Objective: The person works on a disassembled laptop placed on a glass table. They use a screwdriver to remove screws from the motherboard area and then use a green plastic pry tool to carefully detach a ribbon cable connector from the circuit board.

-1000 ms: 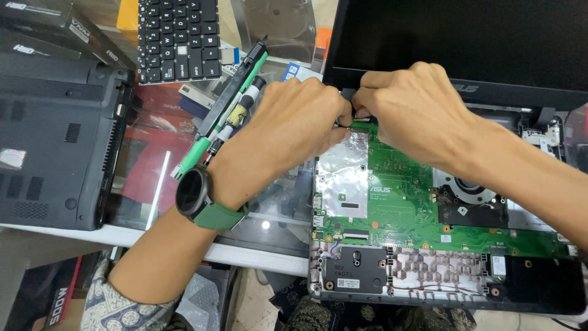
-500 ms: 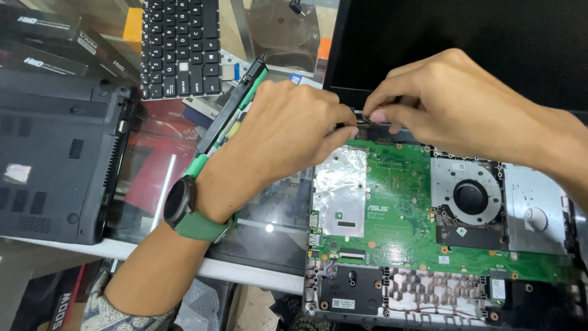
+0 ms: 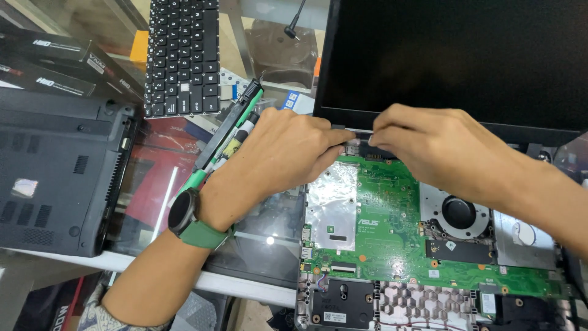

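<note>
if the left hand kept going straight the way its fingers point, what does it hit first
Its fingertips aim rightward along the hinge edge, so the left hand would probably meet the right hand first, across the thin pale strip both seem to pinch. Depth is hard to judge.

At centre frame I see my left hand [image 3: 288, 156] and right hand [image 3: 429, 147] pinching a thin pale strip [image 3: 361, 130] under the dark screen [image 3: 453, 55], above the green circuit board [image 3: 392, 227]. A loose keyboard [image 3: 182, 55] lies upper left.
</note>
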